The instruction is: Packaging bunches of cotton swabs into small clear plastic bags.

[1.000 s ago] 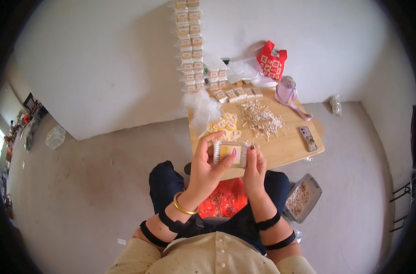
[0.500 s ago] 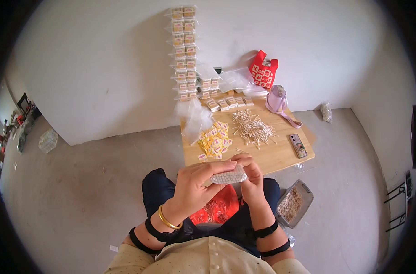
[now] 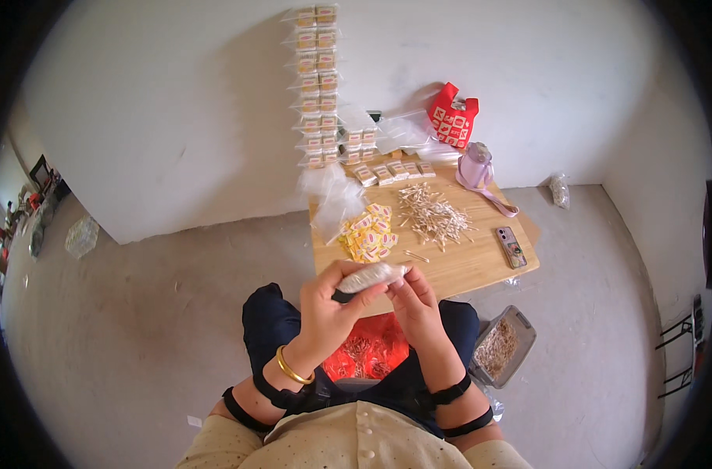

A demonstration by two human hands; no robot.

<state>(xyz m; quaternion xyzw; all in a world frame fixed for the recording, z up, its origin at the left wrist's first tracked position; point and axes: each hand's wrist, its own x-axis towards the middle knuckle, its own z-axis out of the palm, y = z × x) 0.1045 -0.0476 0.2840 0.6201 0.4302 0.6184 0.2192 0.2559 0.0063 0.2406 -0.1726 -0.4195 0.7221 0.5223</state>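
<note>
A small clear bag packed with cotton swabs (image 3: pixel 369 277) is held up above the table's near edge. My left hand (image 3: pixel 327 306) wraps its thumb and fingers round the left part of the pack. At the pack's right end, my right hand (image 3: pixel 417 303) pinches the plastic between thumb and fingertips. Just beyond my hands lies a heap of small yellow-and-white cards (image 3: pixel 368 233). Loose cotton swabs (image 3: pixel 435 213) are piled to the right of the cards, and a couple lie apart, nearer to me.
A wooden table (image 3: pixel 473 266) carries bagged packs in a tall stack (image 3: pixel 317 102), small finished-looking packs (image 3: pixel 392 172), clear bags (image 3: pixel 324 195), a lilac bottle (image 3: pixel 475 166), a phone (image 3: pixel 511 247) and a red bag (image 3: pixel 453 117). A red bag of swabs (image 3: pixel 369 348) sits between my knees, a grey bin (image 3: pixel 520 336) to the right.
The pack has turned in my hands: the swab tips facing me earlier are replaced by its side. My right hand has shifted down to pinch its right end.
</note>
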